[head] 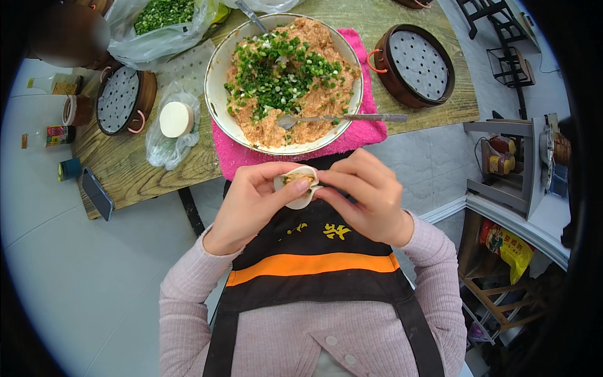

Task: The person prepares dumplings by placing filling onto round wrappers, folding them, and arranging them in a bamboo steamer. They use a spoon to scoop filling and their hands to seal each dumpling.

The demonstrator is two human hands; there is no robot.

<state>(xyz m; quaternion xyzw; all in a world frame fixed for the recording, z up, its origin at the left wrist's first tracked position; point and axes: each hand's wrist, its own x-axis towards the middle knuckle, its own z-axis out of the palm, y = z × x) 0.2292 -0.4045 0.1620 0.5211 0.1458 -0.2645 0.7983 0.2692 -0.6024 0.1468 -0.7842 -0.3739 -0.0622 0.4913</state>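
Observation:
My left hand (256, 200) cups a round dough wrapper (297, 203) with meat and scallion filling, its thumb lying over the filling. With thumb and fingers, my right hand (362, 191) pinches the wrapper's right edge into a fold. Just beyond both hands, a large white enamel bowl (214, 110) holds minced meat filling (325, 101) topped with chopped scallions (278, 70). A metal spatula or spoon (377, 118) lies across the bowl's near right rim, its tip in the filling. Another metal utensil handle (250, 15) rises from the far side. A pink towel (372, 129) lies under the bowl.
Steamer baskets with perforated liners stand right (418, 65) and left (118, 100). A stack of round wrappers (175, 119) sits on a plastic bag left of the bowl. A bag of chopped scallions (160, 49), bottles (56, 85) and a phone (97, 193) are at the left.

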